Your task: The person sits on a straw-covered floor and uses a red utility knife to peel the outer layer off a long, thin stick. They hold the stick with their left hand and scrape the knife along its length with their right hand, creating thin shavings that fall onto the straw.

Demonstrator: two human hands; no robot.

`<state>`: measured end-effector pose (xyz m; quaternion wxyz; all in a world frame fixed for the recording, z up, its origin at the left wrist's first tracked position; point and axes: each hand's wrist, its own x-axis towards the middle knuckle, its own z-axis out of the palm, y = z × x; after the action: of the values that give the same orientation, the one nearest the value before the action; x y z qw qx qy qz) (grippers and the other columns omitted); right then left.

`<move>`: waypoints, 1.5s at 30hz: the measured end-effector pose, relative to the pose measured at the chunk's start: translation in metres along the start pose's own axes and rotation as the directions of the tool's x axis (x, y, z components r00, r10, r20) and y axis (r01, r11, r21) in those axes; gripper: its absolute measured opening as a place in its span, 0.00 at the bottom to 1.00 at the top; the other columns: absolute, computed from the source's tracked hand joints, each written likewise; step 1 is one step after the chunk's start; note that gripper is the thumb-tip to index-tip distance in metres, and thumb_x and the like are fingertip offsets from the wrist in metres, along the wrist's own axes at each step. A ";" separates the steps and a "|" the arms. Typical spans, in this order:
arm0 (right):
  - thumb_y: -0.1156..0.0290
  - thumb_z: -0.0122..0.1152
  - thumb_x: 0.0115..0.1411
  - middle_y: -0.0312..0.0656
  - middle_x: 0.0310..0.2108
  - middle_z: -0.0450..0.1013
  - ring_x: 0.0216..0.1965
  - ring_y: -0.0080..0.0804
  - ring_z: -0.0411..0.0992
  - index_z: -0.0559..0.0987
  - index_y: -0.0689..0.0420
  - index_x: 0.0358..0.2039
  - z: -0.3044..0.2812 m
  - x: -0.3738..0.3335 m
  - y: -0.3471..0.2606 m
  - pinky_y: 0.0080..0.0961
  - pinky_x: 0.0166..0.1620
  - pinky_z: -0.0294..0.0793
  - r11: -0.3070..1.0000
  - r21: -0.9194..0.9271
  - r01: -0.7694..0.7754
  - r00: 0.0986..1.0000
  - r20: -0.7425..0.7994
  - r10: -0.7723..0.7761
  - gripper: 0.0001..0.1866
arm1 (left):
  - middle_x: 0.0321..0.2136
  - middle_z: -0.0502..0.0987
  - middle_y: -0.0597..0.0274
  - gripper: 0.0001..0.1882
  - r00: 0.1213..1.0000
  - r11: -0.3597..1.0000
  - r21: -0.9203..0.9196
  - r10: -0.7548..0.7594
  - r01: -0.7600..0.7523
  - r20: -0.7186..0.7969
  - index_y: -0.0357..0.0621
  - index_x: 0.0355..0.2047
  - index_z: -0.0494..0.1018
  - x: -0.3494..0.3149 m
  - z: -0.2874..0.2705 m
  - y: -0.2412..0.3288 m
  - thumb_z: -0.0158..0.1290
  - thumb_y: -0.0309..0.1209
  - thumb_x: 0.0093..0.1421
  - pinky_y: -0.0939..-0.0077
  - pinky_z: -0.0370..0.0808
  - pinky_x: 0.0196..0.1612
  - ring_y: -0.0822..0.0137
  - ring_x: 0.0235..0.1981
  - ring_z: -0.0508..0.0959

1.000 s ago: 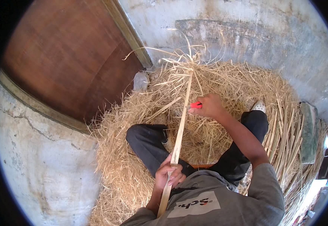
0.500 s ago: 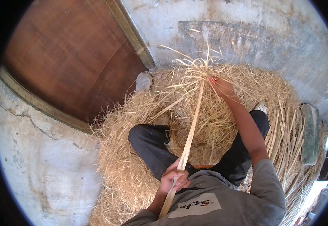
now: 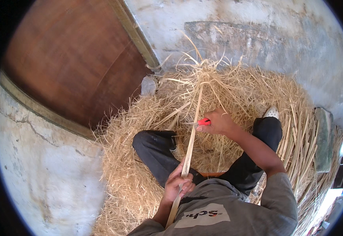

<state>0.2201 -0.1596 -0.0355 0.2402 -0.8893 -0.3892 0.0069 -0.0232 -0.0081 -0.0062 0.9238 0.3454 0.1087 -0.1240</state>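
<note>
– Right hand (image 3: 219, 122) has come back toward the body; half a second ago it was out by the curls (image 3: 205, 74).
– Its grip?
– Closed round the red-handled knife (image 3: 204, 122), blade against the strip (image 3: 190, 149). (Too small to tell if it bites in.)
– Left?
– Left hand (image 3: 177, 187), roughly same spot, grip narrow, wrapped round the strip.
– So the strip is where?
– Slanting between the legs (image 3: 153, 149): far end in the curls, past the knife, through the left grip, down beside the shirt (image 3: 242, 214).
– Surroundings, quick?
– Straw (image 3: 128, 177) heaped around, canes (image 3: 297, 143) lying to the right, door (image 3: 69, 59) upper left, stained wall (image 3: 273, 47) beyond.
</note>
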 end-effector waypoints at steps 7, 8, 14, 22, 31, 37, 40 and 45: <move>0.30 0.45 0.56 0.48 0.19 0.74 0.25 0.46 0.75 0.83 0.52 0.30 -0.018 0.039 0.063 0.41 0.33 0.74 0.947 0.046 -0.319 0.919 -0.228 0.321 0.36 | 0.14 0.58 0.68 0.43 0.993 0.975 0.190 -0.108 0.114 -0.044 0.54 0.70 0.44 -0.006 0.017 -0.007 0.43 0.18 0.54 0.83 0.58 0.16 0.77 0.09 0.57; 0.26 0.41 0.56 0.48 0.19 0.74 0.27 0.45 0.76 0.84 0.51 0.32 -0.018 0.042 0.075 0.41 0.34 0.74 0.945 0.027 -0.325 0.917 -0.236 0.322 0.39 | 0.15 0.58 0.68 0.43 0.994 0.981 0.176 -0.072 0.085 -0.081 0.54 0.70 0.44 -0.007 0.017 -0.007 0.43 0.18 0.53 0.83 0.59 0.16 0.77 0.10 0.57; 0.26 0.49 0.49 0.49 0.21 0.76 0.25 0.47 0.76 0.83 0.53 0.26 -0.004 0.000 0.005 0.38 0.31 0.75 1.000 0.010 -0.022 1.000 -0.015 0.022 0.38 | 0.13 0.58 0.69 0.44 0.978 0.889 0.459 0.090 0.007 -0.190 0.50 0.69 0.47 0.001 0.020 0.002 0.43 0.18 0.50 0.84 0.58 0.13 0.77 0.09 0.57; 0.34 0.56 0.52 0.48 0.20 0.74 0.24 0.45 0.75 0.81 0.54 0.24 -0.003 0.011 0.009 0.40 0.30 0.74 0.994 -0.068 -0.089 0.996 -0.010 0.088 0.31 | 0.16 0.61 0.70 0.43 0.981 0.847 0.531 0.108 -0.007 -0.158 0.50 0.69 0.47 0.001 0.022 0.002 0.40 0.16 0.51 0.87 0.58 0.12 0.80 0.12 0.58; 0.30 0.52 0.51 0.48 0.21 0.75 0.24 0.45 0.75 0.82 0.56 0.26 -0.006 0.008 0.008 0.40 0.32 0.75 0.999 -0.024 -0.021 1.000 -0.010 0.021 0.37 | 0.18 0.61 0.71 0.42 0.988 0.873 0.487 0.079 -0.004 -0.133 0.53 0.69 0.47 -0.005 0.020 0.002 0.41 0.16 0.54 0.87 0.57 0.13 0.82 0.13 0.58; 0.37 0.52 0.56 0.48 0.19 0.73 0.25 0.45 0.75 0.82 0.54 0.25 -0.010 0.044 0.064 0.42 0.31 0.73 0.978 -0.074 -0.194 0.945 -0.283 0.166 0.30 | 0.19 0.61 0.71 0.43 0.993 0.890 0.454 0.023 0.031 -0.114 0.53 0.70 0.46 -0.008 0.026 -0.003 0.41 0.16 0.53 0.87 0.57 0.14 0.81 0.13 0.57; 0.41 0.51 0.58 0.48 0.19 0.73 0.26 0.45 0.75 0.82 0.54 0.27 -0.014 0.055 0.103 0.41 0.31 0.73 0.946 -0.096 -0.311 0.867 -0.437 0.240 0.27 | 0.19 0.61 0.70 0.43 0.994 0.895 0.440 -0.033 0.077 -0.107 0.53 0.70 0.46 -0.013 0.030 -0.006 0.40 0.16 0.53 0.87 0.56 0.14 0.80 0.14 0.58; 0.42 0.50 0.59 0.49 0.20 0.74 0.27 0.49 0.75 0.81 0.57 0.27 -0.024 0.062 0.079 0.41 0.32 0.73 0.850 0.211 -0.484 0.799 -0.290 0.527 0.28 | 0.18 0.60 0.68 0.42 0.993 0.912 0.408 0.021 0.030 -0.118 0.51 0.70 0.46 -0.008 0.017 -0.005 0.40 0.17 0.53 0.86 0.57 0.14 0.79 0.14 0.60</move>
<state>0.3222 -0.1726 -0.0378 0.3483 -0.9314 -0.0893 -0.0571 -0.0300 -0.0214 0.0056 0.8226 0.5377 0.1363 -0.1252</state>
